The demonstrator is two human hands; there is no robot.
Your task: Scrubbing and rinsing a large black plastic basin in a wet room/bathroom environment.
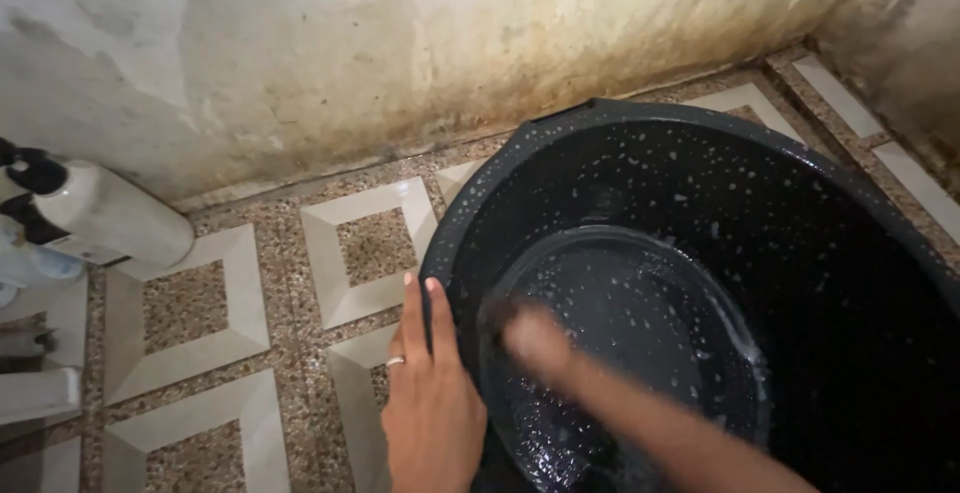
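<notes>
Walls met in the far right corner, and one large black tub (800, 253) sat close against them on the patterned tile floor (200, 333), leaving bare tiles to its left. The tub held shallow soapy water, with white flecks of foam dotted over its inner wall. The left hand (430, 393), a ring on one finger, lay flat and open against the tub's outer rim, fingers straight, gripping nothing. The right hand (535, 338) was down inside the tub near the bottom, blurred, so its grip could not be told. At the left edge stood one white bottle (110, 213) with a dark pump top.
</notes>
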